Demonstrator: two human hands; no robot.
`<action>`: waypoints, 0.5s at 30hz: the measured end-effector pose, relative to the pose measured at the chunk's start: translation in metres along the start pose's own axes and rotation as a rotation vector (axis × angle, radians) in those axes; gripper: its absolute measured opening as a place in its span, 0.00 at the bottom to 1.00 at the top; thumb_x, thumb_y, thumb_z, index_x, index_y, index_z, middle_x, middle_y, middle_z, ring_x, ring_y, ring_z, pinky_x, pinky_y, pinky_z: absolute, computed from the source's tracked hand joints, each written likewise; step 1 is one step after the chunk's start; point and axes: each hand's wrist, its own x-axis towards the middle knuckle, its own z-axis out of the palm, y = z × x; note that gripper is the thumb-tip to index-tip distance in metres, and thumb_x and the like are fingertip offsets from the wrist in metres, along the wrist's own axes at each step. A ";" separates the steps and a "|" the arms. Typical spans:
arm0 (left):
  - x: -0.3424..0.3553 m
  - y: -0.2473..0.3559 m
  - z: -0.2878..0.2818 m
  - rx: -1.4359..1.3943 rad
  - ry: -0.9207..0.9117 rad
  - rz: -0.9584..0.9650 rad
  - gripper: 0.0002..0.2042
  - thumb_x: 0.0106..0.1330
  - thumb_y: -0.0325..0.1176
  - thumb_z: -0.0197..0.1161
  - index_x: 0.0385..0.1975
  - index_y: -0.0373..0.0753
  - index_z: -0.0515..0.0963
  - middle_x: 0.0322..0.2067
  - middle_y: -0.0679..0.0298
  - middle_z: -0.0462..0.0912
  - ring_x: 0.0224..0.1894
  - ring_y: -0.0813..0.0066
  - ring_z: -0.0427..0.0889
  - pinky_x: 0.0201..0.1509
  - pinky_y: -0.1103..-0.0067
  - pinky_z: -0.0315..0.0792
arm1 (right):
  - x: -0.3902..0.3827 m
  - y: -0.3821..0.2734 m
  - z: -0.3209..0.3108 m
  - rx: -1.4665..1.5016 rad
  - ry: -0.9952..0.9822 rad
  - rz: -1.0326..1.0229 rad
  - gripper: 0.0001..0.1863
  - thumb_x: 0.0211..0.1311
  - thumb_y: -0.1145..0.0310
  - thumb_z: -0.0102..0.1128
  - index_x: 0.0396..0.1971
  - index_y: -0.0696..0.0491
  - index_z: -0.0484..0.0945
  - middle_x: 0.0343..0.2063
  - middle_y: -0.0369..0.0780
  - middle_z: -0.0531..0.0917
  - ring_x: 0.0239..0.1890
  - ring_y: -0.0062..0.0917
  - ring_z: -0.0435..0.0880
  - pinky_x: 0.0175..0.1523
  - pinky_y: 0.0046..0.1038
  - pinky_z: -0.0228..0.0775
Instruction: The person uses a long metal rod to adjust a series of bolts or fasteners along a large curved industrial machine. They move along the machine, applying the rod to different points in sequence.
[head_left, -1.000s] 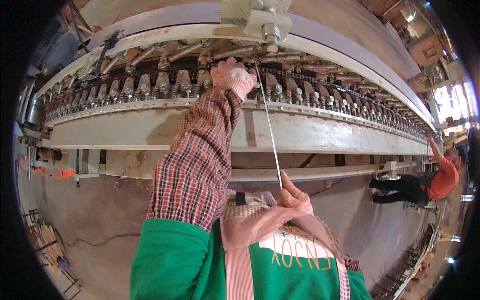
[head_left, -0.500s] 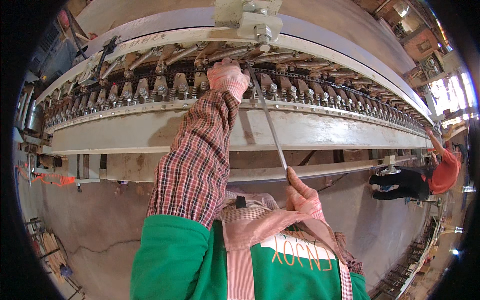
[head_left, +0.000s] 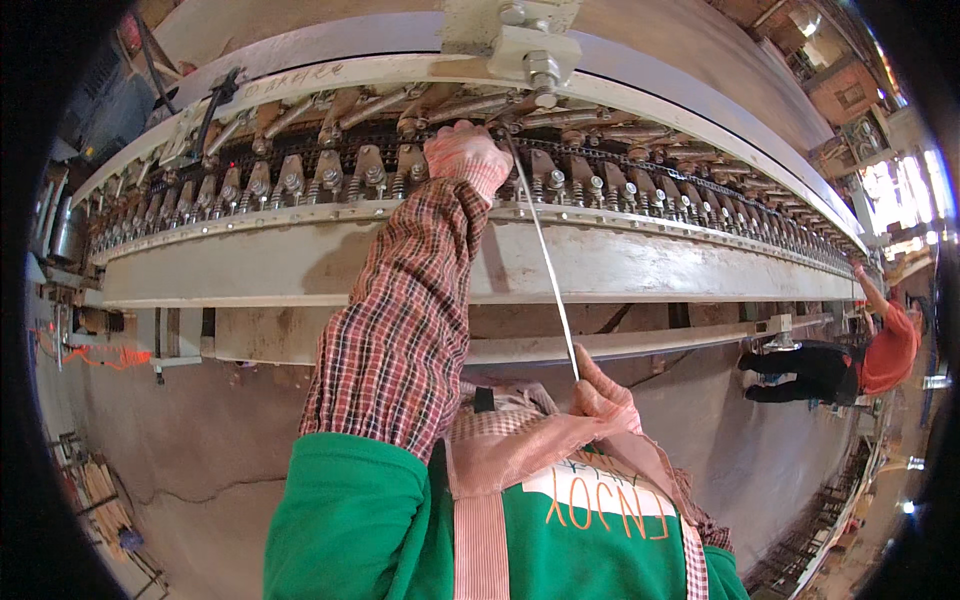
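My left hand (head_left: 466, 158), in a pale glove, reaches among the machine's brackets and rods. Its fingers are curled over and the tips are hidden, so what they grip cannot be made out. Just beside it is the upper end of a long, thin, pale strip (head_left: 548, 262). The strip slopes down across the white beam (head_left: 300, 265) to my right hand (head_left: 604, 398), close to my chest. Thumb and fingers of that gloved hand are closed around the strip's lower part. Around my left hand runs a row of metal brackets with springs and bolts (head_left: 370, 175).
A drive chain (head_left: 640, 160) runs along behind the brackets. Above hangs a bolted metal block (head_left: 540, 60) on the upper rail. At far right another person in an orange top (head_left: 890, 345) stands at the same machine. An orange cord (head_left: 110, 355) lies at the left.
The strip has turned or tilted slightly and now looks brighter. My left hand appears slightly lower and farther right, as does the nearby machinery. My right hand still holds the strip.
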 end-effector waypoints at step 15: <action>0.004 0.005 -0.005 -0.063 -0.106 -0.083 0.30 0.68 0.62 0.53 0.52 0.41 0.82 0.54 0.61 0.82 0.58 0.62 0.80 0.61 0.65 0.72 | 0.011 0.000 0.012 -0.031 0.010 0.054 0.30 0.72 0.66 0.58 0.73 0.49 0.65 0.23 0.27 0.74 0.23 0.11 0.68 0.30 0.17 0.63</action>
